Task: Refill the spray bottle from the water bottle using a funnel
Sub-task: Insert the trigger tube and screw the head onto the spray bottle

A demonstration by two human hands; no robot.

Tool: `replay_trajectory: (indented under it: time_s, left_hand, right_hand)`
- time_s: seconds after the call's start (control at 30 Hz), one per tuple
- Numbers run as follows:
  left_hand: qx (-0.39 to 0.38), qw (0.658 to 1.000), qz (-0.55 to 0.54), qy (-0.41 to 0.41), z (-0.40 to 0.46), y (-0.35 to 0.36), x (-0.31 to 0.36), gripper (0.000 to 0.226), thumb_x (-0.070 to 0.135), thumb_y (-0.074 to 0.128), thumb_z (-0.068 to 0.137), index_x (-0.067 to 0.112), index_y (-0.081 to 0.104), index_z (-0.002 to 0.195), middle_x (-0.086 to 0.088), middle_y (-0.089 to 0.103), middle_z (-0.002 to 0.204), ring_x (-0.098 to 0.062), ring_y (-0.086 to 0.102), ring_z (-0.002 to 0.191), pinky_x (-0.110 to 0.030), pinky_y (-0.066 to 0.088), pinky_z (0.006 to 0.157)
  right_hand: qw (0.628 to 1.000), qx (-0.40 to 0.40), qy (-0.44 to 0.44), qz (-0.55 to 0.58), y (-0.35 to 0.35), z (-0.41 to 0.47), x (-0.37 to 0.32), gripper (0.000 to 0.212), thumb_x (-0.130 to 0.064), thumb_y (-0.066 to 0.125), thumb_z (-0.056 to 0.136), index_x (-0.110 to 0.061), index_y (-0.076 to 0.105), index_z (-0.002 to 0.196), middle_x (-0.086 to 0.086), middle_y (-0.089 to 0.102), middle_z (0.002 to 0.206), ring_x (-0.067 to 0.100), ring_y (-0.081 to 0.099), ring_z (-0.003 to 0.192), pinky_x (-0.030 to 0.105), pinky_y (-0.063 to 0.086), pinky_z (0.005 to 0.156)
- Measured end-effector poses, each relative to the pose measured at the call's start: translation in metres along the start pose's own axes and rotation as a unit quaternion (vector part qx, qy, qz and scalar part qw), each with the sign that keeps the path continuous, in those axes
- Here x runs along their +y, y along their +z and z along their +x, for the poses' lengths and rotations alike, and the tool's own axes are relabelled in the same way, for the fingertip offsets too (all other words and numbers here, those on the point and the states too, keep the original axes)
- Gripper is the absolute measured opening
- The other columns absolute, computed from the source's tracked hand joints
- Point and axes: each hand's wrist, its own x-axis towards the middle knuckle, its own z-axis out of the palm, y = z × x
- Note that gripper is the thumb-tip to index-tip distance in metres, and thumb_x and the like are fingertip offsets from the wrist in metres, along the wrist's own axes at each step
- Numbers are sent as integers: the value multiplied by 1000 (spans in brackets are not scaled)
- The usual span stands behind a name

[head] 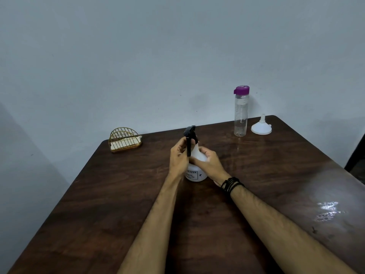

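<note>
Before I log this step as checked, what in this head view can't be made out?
- Spray bottle: fill level hidden by its opaque white body and both hands.
- Neck joint under the black trigger head: covered by the left hand and right hand.
- Label text: too small.
- Water bottle: water level unclear through the clear wall.
- Funnel: inside hidden, lying mouth-down.

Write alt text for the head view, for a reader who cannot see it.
A person's left hand grips the black trigger head of a white spray bottle on a dark wooden table, while the right hand holds its neck. A purple-capped water bottle and an upturned white funnel stand at the far right.
</note>
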Motion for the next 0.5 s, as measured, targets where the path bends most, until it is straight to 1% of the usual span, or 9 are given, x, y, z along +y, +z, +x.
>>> replay_trajectory:
  time_s: [0.07, 0.17, 0.23, 0.3, 0.43, 0.5]
  left_hand:
    - [3, 1000, 5, 8, -2, 0, 0, 13, 16, 62, 97, 14, 69, 108, -3, 74, 101, -10, 70, 94, -26, 57, 83]
    - [51, 998, -2, 21, -7, 7, -1, 27, 17, 71, 91, 2, 64, 112, -10, 73, 100, -10, 69, 90, -22, 56, 76]
    - [58, 998, -7, 23, -7, 9, -2, 27, 17, 70, 92, -1, 63, 110, -5, 73, 96, -6, 69, 87, -21, 55, 75]
    - [47, 999, -7, 15, -5, 9, -1, 21, 19, 68, 93, 3, 66, 107, 0, 74, 95, -8, 69, 89, -23, 55, 78]
    - [14, 1000, 2, 22, 0, 2, -1, 5, 14, 66, 95, 15, 70, 98, -5, 75, 97, -17, 70, 94, -37, 57, 86]
    - [0, 1000, 7, 20, 3, -1, 0, 13, 7, 64, 96, 18, 70, 98, -6, 75, 98, -18, 70, 95, -37, 57, 89]
  right_hand:
    - [1000, -2, 1, 1, 1, -1, -1, 53, -53, 83, 69, -22, 72, 110, 4, 76, 106, 23, 73, 101, 52, 58, 92]
    - [1000, -1, 0, -3, 1, -1, -2, 52, -54, 81, 70, -22, 72, 109, 6, 74, 110, 25, 72, 103, 53, 57, 93]
    - [1000, 0, 1, -1, 0, -2, -2, 52, -52, 80, 71, -19, 72, 110, 6, 75, 106, 26, 72, 101, 53, 58, 91]
    - [1000, 3, 3, 1, 0, -2, -3, 53, -51, 80, 71, -18, 72, 111, 6, 76, 104, 25, 73, 99, 53, 58, 91]
    - [1000, 4, 2, 10, 0, 0, -2, 55, -49, 83, 69, -18, 72, 113, 5, 76, 105, 25, 73, 101, 51, 58, 93]
    - [1000, 2, 3, 16, 0, 1, -1, 56, -49, 84, 69, -19, 72, 114, 5, 77, 107, 24, 73, 102, 51, 57, 94]
